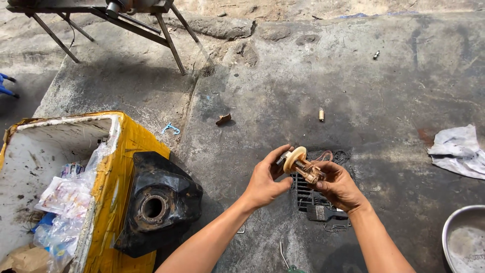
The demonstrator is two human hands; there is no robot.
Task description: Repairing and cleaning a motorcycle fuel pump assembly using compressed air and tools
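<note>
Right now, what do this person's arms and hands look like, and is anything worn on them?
Both arms are bare from the bottom of the picture up: no sleeves show. The left hand and the right hand have no gloves, and no watch, ring or band can be seen. Both hands look smudged with dark grime, mostly at the fingers. Nothing is strapped or wired to either arm.
</note>
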